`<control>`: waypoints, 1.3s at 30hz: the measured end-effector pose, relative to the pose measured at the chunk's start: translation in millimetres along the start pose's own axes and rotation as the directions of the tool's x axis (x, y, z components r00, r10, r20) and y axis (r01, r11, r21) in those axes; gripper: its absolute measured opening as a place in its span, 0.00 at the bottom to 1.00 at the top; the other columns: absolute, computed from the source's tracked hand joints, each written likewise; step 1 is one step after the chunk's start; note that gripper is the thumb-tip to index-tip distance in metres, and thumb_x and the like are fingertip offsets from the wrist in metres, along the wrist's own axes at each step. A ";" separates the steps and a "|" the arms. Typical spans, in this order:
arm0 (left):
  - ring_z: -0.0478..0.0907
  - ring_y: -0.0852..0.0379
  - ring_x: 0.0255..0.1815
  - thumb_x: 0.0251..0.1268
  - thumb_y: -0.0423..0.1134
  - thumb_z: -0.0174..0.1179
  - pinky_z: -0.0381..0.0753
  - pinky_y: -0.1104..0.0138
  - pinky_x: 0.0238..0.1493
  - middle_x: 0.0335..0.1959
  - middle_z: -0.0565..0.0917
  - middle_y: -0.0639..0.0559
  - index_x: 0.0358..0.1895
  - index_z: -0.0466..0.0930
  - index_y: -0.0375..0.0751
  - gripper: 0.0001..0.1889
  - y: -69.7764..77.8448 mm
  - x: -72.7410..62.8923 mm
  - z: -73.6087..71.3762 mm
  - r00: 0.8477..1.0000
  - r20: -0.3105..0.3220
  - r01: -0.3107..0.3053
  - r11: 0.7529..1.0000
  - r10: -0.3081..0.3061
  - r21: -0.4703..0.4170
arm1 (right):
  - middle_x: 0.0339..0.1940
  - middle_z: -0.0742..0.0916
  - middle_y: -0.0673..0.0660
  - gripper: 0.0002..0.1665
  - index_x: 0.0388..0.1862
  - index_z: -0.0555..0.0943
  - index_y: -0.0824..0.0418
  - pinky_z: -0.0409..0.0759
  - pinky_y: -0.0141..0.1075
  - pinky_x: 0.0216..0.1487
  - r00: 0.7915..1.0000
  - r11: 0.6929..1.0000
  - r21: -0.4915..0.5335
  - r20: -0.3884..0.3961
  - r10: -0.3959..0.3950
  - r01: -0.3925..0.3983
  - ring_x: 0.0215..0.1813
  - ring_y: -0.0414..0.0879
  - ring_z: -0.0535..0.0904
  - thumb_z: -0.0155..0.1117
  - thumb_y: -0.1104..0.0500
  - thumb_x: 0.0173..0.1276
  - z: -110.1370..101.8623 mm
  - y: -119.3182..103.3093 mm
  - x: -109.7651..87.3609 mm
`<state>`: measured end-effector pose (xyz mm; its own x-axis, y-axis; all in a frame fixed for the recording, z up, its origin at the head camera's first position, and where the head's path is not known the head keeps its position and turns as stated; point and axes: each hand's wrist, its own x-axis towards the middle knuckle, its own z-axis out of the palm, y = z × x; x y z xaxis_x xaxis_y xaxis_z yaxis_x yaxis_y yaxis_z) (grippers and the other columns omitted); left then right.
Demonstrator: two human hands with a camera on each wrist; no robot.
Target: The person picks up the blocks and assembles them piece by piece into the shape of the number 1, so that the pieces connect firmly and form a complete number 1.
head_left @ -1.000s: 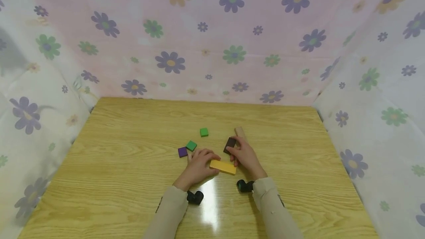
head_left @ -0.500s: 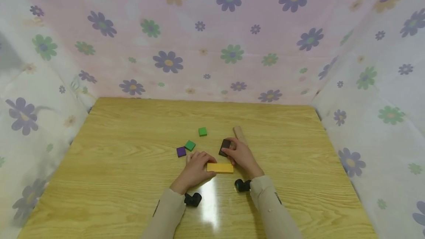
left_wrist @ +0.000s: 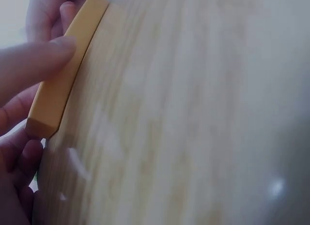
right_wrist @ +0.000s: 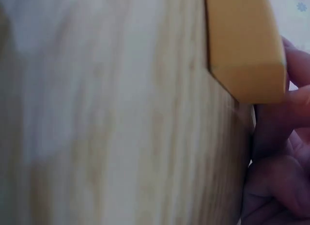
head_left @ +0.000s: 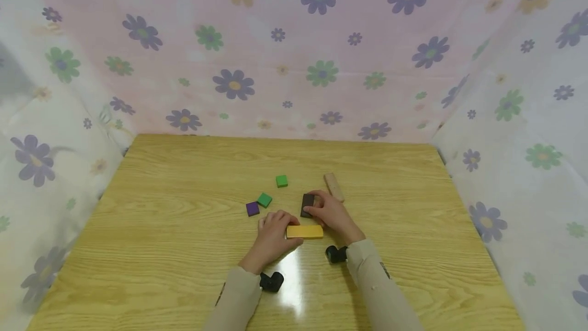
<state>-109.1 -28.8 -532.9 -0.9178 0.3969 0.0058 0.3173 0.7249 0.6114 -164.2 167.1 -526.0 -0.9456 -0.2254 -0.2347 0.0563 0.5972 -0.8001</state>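
On the wooden table lies a yellow rectangular block [head_left: 305,232], its long side running left to right. My left hand [head_left: 272,239] grips its left end, thumb on the near side and fingers on the far side; the left wrist view shows the thumb pressed on the yellow block [left_wrist: 63,84]. Just beyond it, my right hand [head_left: 334,214] pinches a dark brown rectangular block [head_left: 307,205] between thumb and fingers. In the right wrist view the curled right fingers [right_wrist: 278,186] are beside the yellow block's end; the dark block is hidden there.
A plain wooden block [head_left: 334,187] lies beyond my right hand. A light green square block [head_left: 282,181], a darker green one [head_left: 264,199] and a purple one [head_left: 252,209] lie to the left. Flowered cloth [head_left: 275,55] encloses the back and sides of the table [head_left: 184,183].
My right hand has moved left with the dark block, which has turned more upright in view, away from the plain wooden block. The yellow block has turned level under my left hand.
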 end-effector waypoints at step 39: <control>0.62 0.56 0.43 0.47 0.54 0.64 0.54 0.57 0.43 0.40 0.70 0.59 0.41 0.73 0.53 0.19 -1.1 0.6 2.9 0.998 -0.057 0.006 1.000 -0.007 -0.025 | 0.24 0.77 0.51 0.30 0.56 0.71 0.47 0.67 0.34 0.24 0.998 0.996 -0.067 0.040 -0.051 0.053 0.23 0.43 0.70 0.60 0.40 0.56 2.8 -0.1 -2.0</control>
<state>-109.3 -27.7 -535.8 -0.9322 0.3589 0.0463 0.3059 0.7132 0.6307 -161.5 165.3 -527.0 -0.9338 -0.2857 -0.2155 -0.0158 0.6345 -0.7727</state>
